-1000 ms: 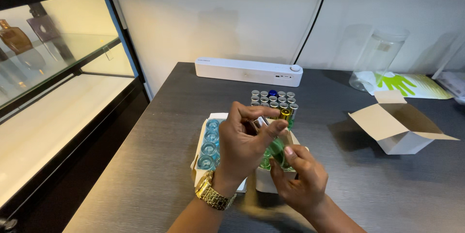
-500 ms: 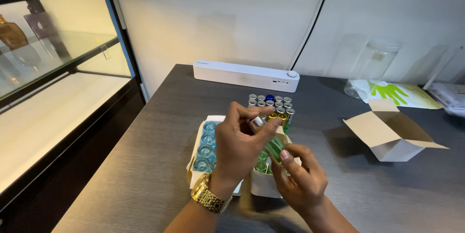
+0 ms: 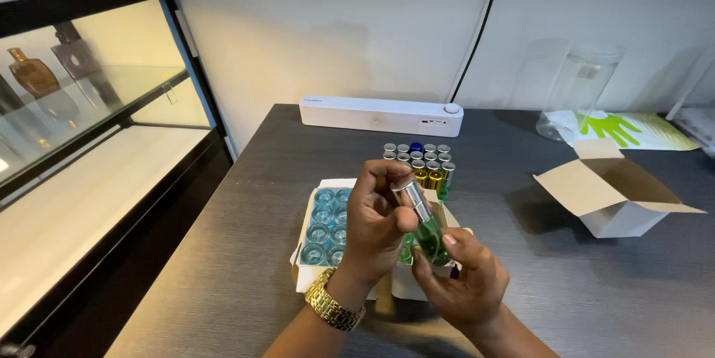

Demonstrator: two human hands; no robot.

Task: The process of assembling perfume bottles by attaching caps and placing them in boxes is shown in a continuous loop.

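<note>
Since the earlier frame both hands have come nearer, lifting the green vial (image 3: 430, 237) (silver-capped) above the open white box (image 3: 316, 188) on the worktop (image 3: 246, 202). The right hand (image 3: 465, 283) has its grip closed around the vial's body, while the left hand (image 3: 376, 228) pinches the cap narrowly.

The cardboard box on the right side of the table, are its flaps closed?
No, the cardboard box sits with its flaps spread open, to the right of both hands, which hold a small green bottle.

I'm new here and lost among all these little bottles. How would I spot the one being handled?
Start at the dark table and find the white tray of blue bottles near its front. Just right of it, the right hand holds a small green bottle while the left hand pinches its silver cap. It alone is lifted and green.
</note>
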